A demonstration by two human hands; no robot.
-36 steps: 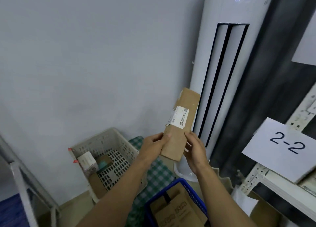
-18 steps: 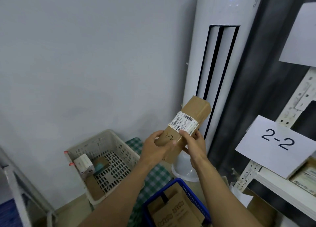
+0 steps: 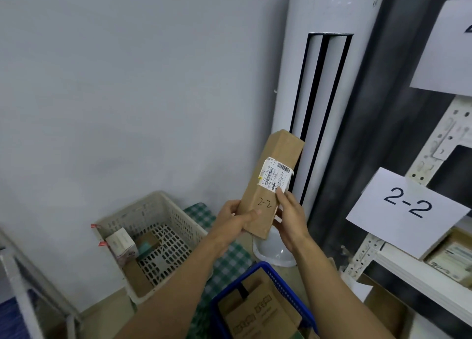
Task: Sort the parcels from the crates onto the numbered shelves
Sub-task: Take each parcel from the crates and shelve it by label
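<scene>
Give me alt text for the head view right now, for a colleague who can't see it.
The left hand and right hand hold a long cardboard parcel, tilted, with handwritten 2-2 facing the camera. A shelf sign reading 2-2 hangs at right; a white crate and a blue crate holding parcels sit below.

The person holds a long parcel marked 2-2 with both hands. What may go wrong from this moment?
1. The left hand and right hand grip only the lower end of the long parcel; its free upper part might tip and slip out.
2. Two signs hang on the rack: the 2-2 sign and an upper sign cut off by the frame, so the parcel might land on the wrong shelf.
</scene>
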